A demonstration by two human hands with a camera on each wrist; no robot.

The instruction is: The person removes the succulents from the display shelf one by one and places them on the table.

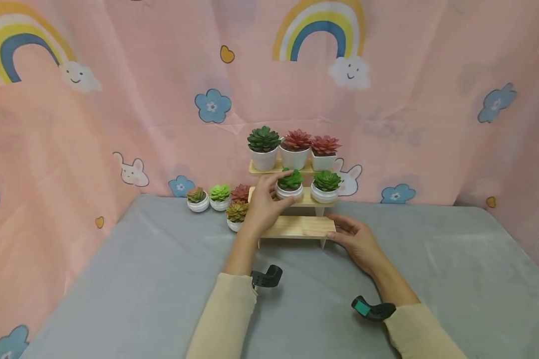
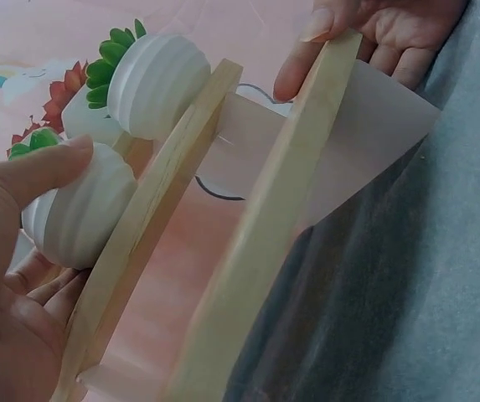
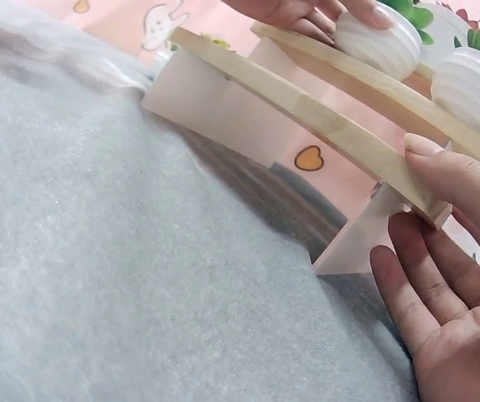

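Across the far side I see a pink curtain (image 1: 161, 75) printed with rainbows (image 1: 320, 25), smiling clouds (image 1: 350, 74), blue flowers (image 1: 212, 105) and rabbits (image 1: 134, 173); nearer me, a grey cloth (image 1: 310, 304) spreads left to right.

Looking forward and down from above and behind the left fingers (image 1: 275, 178) and right fingers (image 1: 343, 223), the head camera sits farthest back. Close behind, the left wrist camera (image 1: 267, 277) and right wrist camera (image 1: 376, 311) face the wooden stand (image 1: 292, 227) at a slant, sharing the two shelves (image 2: 265, 209) nearest those fingers.

No readable text; no legible numbers
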